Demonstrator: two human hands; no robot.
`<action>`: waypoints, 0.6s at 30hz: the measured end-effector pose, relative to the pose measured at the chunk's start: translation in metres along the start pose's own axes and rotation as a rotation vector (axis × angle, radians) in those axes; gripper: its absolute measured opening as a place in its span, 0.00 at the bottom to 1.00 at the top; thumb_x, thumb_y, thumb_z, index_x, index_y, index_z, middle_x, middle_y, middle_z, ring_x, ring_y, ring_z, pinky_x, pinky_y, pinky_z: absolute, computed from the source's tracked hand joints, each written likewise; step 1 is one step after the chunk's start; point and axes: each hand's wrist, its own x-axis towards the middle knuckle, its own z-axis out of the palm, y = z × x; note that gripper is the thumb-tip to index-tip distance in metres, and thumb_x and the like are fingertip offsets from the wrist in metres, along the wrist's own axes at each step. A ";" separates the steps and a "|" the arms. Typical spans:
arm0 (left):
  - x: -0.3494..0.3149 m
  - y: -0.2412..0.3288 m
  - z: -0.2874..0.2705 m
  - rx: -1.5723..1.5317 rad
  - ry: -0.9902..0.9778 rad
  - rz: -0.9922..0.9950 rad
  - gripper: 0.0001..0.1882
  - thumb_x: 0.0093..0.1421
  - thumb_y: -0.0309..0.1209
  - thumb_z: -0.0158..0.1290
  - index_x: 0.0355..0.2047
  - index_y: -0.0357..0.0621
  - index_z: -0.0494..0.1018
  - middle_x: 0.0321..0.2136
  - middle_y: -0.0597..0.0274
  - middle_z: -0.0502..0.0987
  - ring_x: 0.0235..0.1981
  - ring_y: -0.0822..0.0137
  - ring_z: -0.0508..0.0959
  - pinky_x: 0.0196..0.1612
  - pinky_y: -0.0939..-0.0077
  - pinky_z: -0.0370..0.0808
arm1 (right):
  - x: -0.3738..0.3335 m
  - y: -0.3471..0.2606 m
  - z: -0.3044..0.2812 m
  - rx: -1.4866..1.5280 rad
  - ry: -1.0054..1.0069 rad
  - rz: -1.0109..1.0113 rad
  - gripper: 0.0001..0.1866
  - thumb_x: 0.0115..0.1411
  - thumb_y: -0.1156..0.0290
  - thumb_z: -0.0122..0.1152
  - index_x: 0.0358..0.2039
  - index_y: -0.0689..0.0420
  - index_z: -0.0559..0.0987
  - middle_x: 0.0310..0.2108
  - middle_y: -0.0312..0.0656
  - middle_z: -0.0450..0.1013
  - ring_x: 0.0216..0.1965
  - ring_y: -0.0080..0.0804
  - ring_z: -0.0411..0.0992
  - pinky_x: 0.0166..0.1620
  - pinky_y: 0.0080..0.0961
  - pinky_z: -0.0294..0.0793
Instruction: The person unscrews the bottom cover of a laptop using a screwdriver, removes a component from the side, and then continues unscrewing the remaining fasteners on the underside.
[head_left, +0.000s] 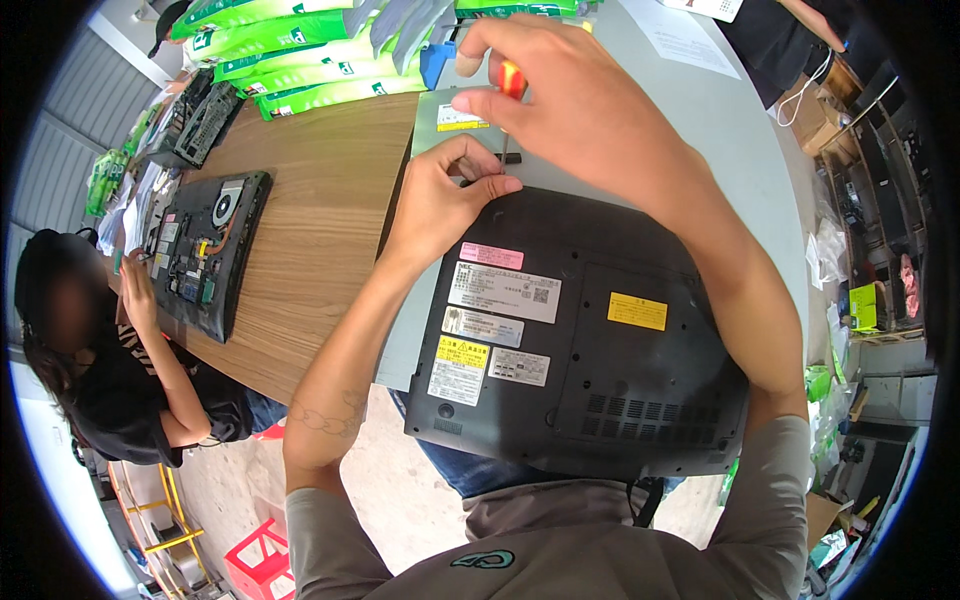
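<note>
A black laptop lies upside down before me, its underside covered in white, pink and yellow labels, its near part overhanging the table edge. My right hand is closed around a screwdriver with a red and yellow handle. Its thin shaft points down at the laptop's far left edge. There my left hand is closed, thumb and curled fingers at the laptop's edge beside the shaft. The screwdriver's tip is hidden by these fingers. A small dark piece shows just behind them.
A flat grey part with a white and yellow label lies beyond my left hand. Green and white packages are piled at the back. To the left, a person works at an opened laptop on the wooden table. A red stool stands below.
</note>
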 end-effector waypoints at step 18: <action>0.003 -0.020 -0.010 -0.137 -0.101 0.094 0.12 0.73 0.23 0.47 0.50 0.36 0.79 0.46 0.57 0.84 0.49 0.66 0.81 0.58 0.70 0.73 | 0.020 0.026 -0.063 0.204 0.183 0.180 0.12 0.60 0.82 0.67 0.44 0.63 0.77 0.31 0.39 0.77 0.30 0.23 0.76 0.34 0.24 0.75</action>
